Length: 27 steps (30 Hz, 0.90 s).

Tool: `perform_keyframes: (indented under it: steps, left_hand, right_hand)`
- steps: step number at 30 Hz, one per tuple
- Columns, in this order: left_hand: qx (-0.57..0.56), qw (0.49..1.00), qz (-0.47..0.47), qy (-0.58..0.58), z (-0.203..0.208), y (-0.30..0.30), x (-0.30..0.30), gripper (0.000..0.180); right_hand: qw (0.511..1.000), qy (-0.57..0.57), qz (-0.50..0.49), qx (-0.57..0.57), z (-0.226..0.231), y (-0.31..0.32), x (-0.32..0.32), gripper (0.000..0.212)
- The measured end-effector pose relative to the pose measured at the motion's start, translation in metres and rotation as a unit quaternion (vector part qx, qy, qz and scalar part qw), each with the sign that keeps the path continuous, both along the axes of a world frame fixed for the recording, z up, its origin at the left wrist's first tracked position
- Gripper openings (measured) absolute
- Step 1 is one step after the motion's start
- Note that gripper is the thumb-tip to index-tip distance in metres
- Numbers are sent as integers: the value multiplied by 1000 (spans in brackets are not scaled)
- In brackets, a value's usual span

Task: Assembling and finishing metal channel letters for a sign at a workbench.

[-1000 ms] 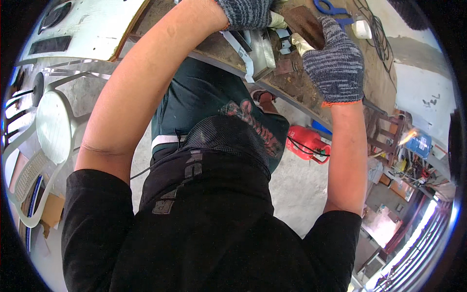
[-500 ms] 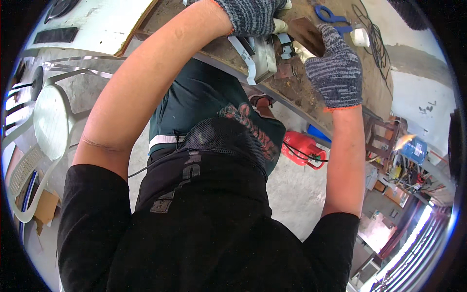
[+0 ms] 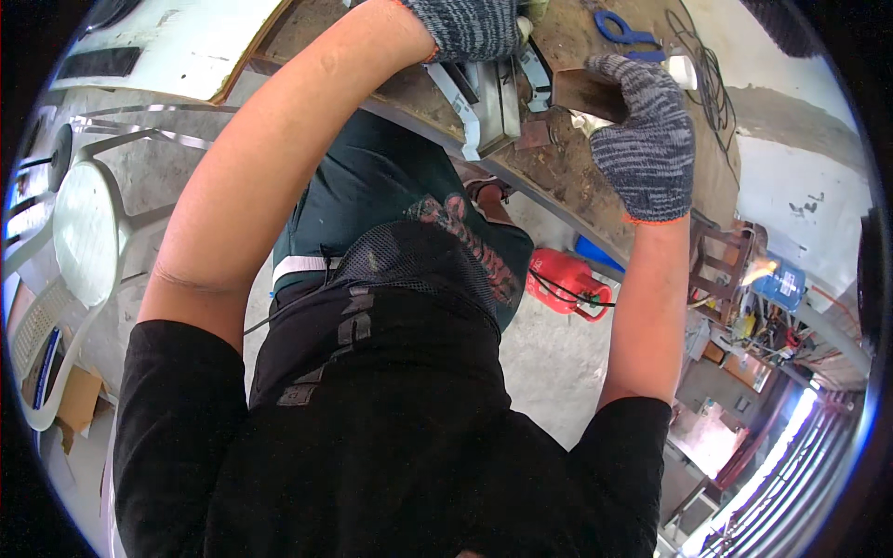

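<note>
My right hand point(image 3: 649, 135), in a grey knitted glove with an orange cuff, is closed around a flat-sided brown block point(image 3: 586, 91) above the workbench point(image 3: 567, 172). Whether the block is wood or rusty metal I cannot tell. My left hand point(image 3: 468, 28), gloved alike, is curled over the far part of a silvery metal channel point(image 3: 500, 107). Its fingers are partly cut off by the upper edge, so what they grip is hidden. Between the hands stands a thin bent metal bracket point(image 3: 535, 76), near the left thumb. A small reddish square plate point(image 3: 533, 135) lies beside the channel.
A light blue-grey metal strip point(image 3: 460, 107) lies along the channel. Beyond the right hand are a blue-handled tool point(image 3: 621, 30), a white cup-like piece point(image 3: 682, 72) and a coiled black cable point(image 3: 714, 98). A red gas cylinder point(image 3: 563, 282) stands below the bench; a white chair point(image 3: 86, 232) is at left.
My left hand has moved up and left, exposing more of the bracket. The brown block has tilted in my right hand, which has come slightly lower. The whole view has shifted a little.
</note>
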<state>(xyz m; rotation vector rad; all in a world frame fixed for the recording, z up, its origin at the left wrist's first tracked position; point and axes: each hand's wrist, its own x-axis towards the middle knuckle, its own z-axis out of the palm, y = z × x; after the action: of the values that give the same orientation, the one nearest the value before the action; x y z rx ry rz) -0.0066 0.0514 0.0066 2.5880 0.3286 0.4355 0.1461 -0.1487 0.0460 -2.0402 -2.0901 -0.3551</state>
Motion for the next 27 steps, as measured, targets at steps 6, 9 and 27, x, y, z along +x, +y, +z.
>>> perform_keyframes:
  steps: [6, 9, 27]
  left_hand:
    - [-17, 998, 26, -63, -13, 4, 5, 18]
    - [-40, 996, -3, -79, -15, 9, 5, 16]
    - [-53, 998, -8, -16, -29, 17, 7, 21]
  right_hand:
    - [976, 133, -150, 90, 6, -26, -10, 48]
    - [939, 127, -297, 116, -2, -44, -9, 53]
    - [977, 193, -77, 49, -14, -39, -6, 48]
